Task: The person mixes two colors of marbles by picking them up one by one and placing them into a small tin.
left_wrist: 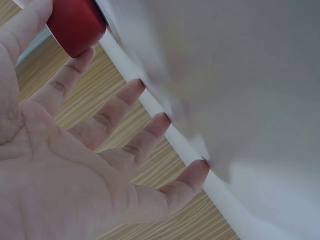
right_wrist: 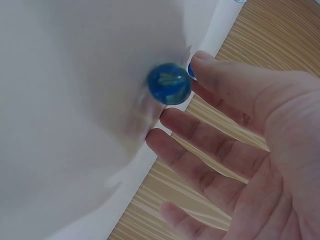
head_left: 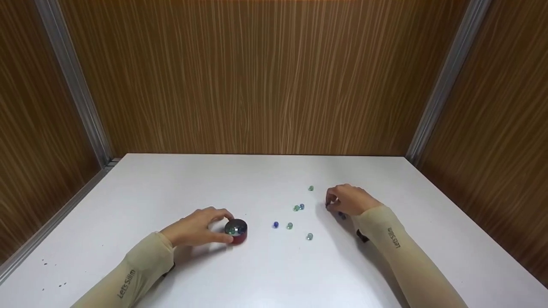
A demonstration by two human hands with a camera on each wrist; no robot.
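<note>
On the white table (head_left: 128, 205), the left hand (head_left: 195, 231) curled thumb and fingers round the red cup (head_left: 236, 231), which already held marbles. Both sleeves read "Let's Slim". Farther right, the right hand (head_left: 349, 199) hovered with fingers spread loose beside a blue marble (right_wrist: 169, 83); a clumsy pinch would likely send it rolling away.
</note>
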